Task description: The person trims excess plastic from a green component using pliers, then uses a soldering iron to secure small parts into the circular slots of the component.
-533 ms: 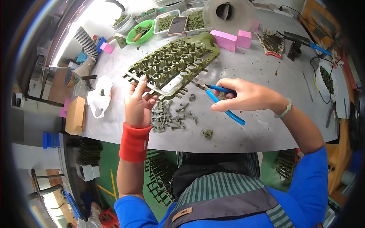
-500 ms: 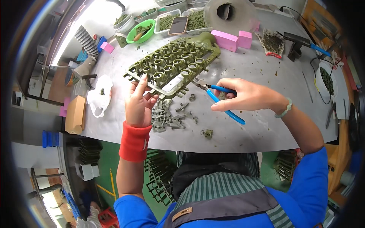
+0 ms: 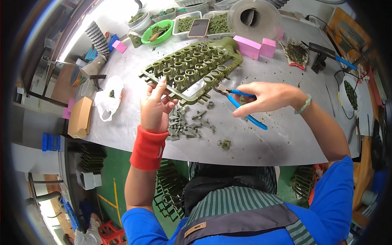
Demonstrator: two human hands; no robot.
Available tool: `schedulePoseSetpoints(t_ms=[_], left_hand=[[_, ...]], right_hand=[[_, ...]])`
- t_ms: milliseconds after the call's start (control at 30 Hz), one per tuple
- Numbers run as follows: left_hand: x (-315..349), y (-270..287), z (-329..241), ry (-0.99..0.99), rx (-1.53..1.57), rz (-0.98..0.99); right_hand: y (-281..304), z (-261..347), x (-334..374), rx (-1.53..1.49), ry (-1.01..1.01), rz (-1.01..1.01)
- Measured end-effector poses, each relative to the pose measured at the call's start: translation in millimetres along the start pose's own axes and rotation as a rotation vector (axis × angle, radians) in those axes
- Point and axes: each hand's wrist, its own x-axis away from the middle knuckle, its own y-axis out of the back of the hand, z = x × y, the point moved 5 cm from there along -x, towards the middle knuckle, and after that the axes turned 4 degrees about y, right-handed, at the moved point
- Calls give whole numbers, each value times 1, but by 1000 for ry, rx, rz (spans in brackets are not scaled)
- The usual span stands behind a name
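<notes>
Green frame [image 3: 190,68] extends forward between the hands [image 3: 269,98], left one [image 3: 154,108] gripping.

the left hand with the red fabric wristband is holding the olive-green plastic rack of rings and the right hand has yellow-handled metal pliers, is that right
Not quite: the handles are blue, not yellow, as the head view shows. The left hand with the red fabric wristband is holding the olive-green plastic rack of rings and the right hand has blue-handled metal pliers.
</notes>
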Motion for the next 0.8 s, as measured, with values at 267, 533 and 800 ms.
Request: schedulePoseSetpoints(t_ms=[267,533,800], left_hand=[[3,-2,-1,-30,-13,0],[6,0,2,-15,-87,-12],[10,-11,-3,-51,-29,-39]], right_hand=[[-7,-4,0,-18,1,13],[-9,4,4,-48,19,-24],[-17,0,3,-83,29,-75]])
